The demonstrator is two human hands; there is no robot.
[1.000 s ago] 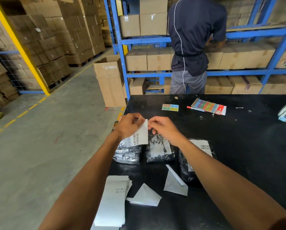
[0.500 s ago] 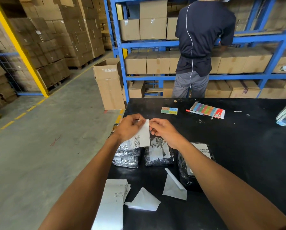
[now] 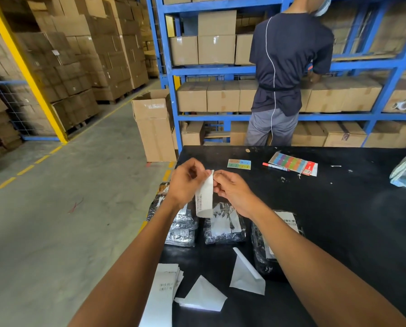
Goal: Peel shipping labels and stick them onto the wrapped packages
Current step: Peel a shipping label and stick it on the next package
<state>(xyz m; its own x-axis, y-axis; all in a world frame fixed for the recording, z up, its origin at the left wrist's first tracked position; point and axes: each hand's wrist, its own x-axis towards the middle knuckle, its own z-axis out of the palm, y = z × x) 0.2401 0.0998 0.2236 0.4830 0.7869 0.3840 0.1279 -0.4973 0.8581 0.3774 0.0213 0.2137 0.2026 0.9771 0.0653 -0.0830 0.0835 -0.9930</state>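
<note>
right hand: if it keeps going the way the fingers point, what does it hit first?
The right hand points leftward, already pinching the label at its top edge. Right behind the label is the left hand, so it would probably meet those fingers first; depth between them is unclear.

The shipping label (image 3: 204,197) is white with black barcode stripes. The wrapped packages (image 3: 224,226) are glossy black with white patches. The table (image 3: 338,208) is black. Discarded backing papers (image 3: 246,272) are white. The sticky-tab sheet (image 3: 291,162) shows rainbow stripes beside a red marker (image 3: 275,166). The shelving (image 3: 220,118) is blue, the boxes (image 3: 223,96) brown, the post (image 3: 25,67) yellow.
</note>
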